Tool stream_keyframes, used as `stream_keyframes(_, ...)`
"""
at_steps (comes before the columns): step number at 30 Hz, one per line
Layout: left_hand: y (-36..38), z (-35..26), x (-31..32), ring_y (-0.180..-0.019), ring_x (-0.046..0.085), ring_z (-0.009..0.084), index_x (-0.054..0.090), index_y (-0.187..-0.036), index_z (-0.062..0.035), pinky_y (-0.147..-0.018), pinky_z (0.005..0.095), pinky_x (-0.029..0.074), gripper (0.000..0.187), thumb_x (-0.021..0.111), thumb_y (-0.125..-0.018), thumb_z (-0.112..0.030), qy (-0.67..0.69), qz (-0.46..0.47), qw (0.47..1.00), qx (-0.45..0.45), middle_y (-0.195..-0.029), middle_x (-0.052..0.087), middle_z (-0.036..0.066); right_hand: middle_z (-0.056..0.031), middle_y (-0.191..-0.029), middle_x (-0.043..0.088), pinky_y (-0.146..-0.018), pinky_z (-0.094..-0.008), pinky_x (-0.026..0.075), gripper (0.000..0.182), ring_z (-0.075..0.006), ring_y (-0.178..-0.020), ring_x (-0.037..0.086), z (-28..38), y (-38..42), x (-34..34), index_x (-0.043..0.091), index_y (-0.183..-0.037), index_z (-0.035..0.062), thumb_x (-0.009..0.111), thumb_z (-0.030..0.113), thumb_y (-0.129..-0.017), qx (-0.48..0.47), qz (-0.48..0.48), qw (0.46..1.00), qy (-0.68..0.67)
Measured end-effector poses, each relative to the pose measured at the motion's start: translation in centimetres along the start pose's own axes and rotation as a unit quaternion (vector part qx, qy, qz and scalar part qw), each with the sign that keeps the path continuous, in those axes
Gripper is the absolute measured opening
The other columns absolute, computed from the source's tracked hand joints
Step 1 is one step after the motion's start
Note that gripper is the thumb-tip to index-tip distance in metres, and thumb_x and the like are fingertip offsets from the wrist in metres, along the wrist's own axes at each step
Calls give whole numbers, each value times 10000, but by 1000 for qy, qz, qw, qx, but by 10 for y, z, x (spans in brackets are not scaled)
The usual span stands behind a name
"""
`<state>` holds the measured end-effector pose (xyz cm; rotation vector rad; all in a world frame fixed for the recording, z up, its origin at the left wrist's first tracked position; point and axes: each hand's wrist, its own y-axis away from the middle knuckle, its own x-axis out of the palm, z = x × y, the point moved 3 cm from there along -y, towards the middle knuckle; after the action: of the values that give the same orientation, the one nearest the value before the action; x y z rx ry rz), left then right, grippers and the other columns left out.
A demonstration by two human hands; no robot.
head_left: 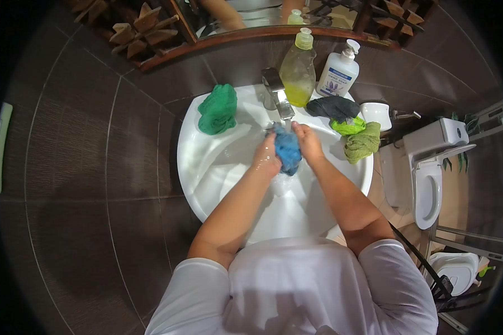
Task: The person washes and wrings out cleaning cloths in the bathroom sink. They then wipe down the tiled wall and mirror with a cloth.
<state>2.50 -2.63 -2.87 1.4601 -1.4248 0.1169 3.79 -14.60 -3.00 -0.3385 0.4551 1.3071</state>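
A wet blue cloth [288, 149] hangs between my two hands, under the chrome faucet [278, 94] in the white sink [207, 184]. Its left side is gripped by my left hand [267, 156], where water drops show on the skin. My right hand [308, 142] pinches the cloth's upper right edge close to the spout. Water splashes beneath the cloth into the basin. A green cloth [218, 110] lies on the sink's back left rim. On the right rim are a dark grey cloth [332, 107], a bright green one [347, 126] and an olive one [363, 143].
Behind the faucet stand a yellow-green liquid bottle [298, 72] and a white hand soap bottle [338, 73]. A small white dish [376, 116] is beside the right rim. A wooden-framed mirror [262, 14] hangs above. At the right is a toilet [428, 190].
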Motion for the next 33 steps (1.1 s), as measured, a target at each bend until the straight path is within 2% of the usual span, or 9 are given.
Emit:
stream_keyframes(2,10,-18,-6,-1080,451,236,388,-1204,-75,-912,422,355,520,459,-854,-453,11,4,999,-45,-1211,442,109,-59,-679,576,-564,-322,417,316,-169,-629,536,-1,11,-11,578,-735,71,576,382,-793,307,131,879,-342)
stream_keyframes(5,29,-36,-7,-1092,440,220,344,-1249,-110,-899,424,356,568,440,-847,-500,-170,73,979,-90,-1243,413,95,21,-789,585,-644,-247,414,233,-90,-724,525,-37,20,-11,604,-883,82,610,296,-790,64,259,954,-135)
stream_keyframes(10,19,-19,-27,-1035,477,185,469,-1142,-132,-919,428,340,509,406,-842,-538,-46,80,994,-55,-1133,500,79,-29,-734,573,-567,-239,424,198,-93,-667,517,-27,23,-14,578,-793,63,620,254,-761,171,133,928,-302)
stream_keyframes(14,4,28,-39,-897,557,203,518,-988,-120,-786,359,449,375,430,-859,-461,-36,-57,995,-75,-968,570,72,-174,-724,567,-644,-419,452,232,-350,-716,556,52,71,17,553,-752,58,625,275,-714,-219,83,971,52)
stream_keyframes(19,-13,50,-39,-802,578,217,501,-974,-82,-727,353,477,332,407,-883,-386,163,79,980,-77,-926,557,70,-180,-717,579,-652,-418,458,168,-346,-723,570,54,46,9,553,-759,67,595,227,-729,-147,94,975,137)
stream_keyframes(21,16,31,-7,-842,571,219,475,-1019,-90,-744,393,482,323,401,-882,-374,-63,-77,995,-16,-921,543,74,-190,-722,584,-649,-424,461,159,-362,-708,568,33,22,-6,554,-779,84,595,228,-723,31,48,993,101)
stream_keyframes(27,13,11,-12,-677,583,204,470,-999,-20,-587,375,499,380,434,-877,-379,-106,-104,988,-51,-820,549,99,-194,-720,585,-663,-416,463,181,-385,-710,564,33,60,11,547,-858,88,572,210,-726,-88,83,992,37)
stream_keyframes(30,4,13,-4,-740,573,160,502,-979,-27,-632,322,483,342,533,-836,-337,-197,-37,980,-15,-854,560,70,-185,-790,598,-715,-382,459,223,-345,-779,584,-19,23,1,539,-951,88,546,175,-746,107,76,990,53)
stream_keyframes(33,13,-3,15,-775,574,175,494,-1043,-22,-673,328,472,385,566,-816,-325,-407,96,908,-19,-907,575,72,-174,-895,599,-755,-351,450,275,-305,-856,585,-62,6,3,518,-1036,83,505,124,-765,20,41,992,-114)
